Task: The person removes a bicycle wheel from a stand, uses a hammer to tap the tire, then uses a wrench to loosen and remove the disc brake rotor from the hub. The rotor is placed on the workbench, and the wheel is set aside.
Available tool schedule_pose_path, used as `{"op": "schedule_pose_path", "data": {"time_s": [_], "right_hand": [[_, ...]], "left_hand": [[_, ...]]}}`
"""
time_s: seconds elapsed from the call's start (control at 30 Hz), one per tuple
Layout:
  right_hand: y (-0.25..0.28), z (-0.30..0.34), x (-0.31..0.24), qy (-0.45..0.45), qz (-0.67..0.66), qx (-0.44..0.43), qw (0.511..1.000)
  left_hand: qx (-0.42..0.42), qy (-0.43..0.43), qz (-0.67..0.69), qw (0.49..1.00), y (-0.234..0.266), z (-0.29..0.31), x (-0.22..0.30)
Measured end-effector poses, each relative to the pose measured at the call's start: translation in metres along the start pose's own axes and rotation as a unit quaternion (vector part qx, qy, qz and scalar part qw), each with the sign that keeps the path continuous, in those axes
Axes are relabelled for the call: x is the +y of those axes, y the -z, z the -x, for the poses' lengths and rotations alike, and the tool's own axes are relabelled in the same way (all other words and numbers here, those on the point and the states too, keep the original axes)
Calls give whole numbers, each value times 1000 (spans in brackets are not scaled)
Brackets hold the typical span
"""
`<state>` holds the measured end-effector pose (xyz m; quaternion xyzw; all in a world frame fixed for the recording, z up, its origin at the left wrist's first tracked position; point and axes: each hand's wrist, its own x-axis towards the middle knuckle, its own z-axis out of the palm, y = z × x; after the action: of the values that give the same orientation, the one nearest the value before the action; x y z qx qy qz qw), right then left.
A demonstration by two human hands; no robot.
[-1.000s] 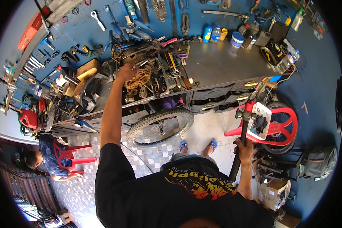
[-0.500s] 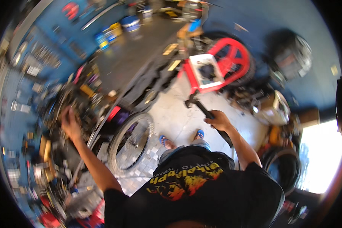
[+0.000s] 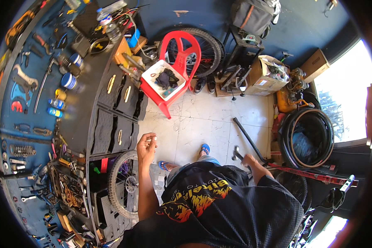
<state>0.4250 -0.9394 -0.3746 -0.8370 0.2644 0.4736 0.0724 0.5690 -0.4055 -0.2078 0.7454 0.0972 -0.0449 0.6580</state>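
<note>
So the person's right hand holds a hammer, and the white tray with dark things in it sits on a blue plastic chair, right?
Not quite: the plastic chair is red, not blue, as the head view shows. The white tray with dark things in it does sit there, and the right hand does hold a hammer.

Large yellow lettering [image 3: 220,184] runs across the near black T-shirt [image 3: 252,198], above a yellow-orange graphic, with a smaller, paler line of letters beside it. On the left workbench, labels on the blue-and-white tub [image 3: 69,81] and the small blue bottles [image 3: 56,103] are too small to read.
</note>
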Motion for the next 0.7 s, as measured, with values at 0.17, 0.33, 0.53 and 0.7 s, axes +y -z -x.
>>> {"op": "schedule_pose_path", "data": {"time_s": [0.17, 0.33, 0.53, 0.7], "right_hand": [[-82, -31, 138, -40, -72, -79, 994], [-86, -17, 164, -122, -183, -95, 971], [-68, 6, 117, -49, -273, 18, 961], [-86, -8, 90, 0, -301, 62, 952]], "left_hand": [[-53, -13, -63, 997, -83, -38, 20], [-120, -31, -108, 986, -154, -90, 47], [-203, -141, -223, 943, -237, -186, 99], [-248, -205, -229, 919, -301, -281, 141]]}}
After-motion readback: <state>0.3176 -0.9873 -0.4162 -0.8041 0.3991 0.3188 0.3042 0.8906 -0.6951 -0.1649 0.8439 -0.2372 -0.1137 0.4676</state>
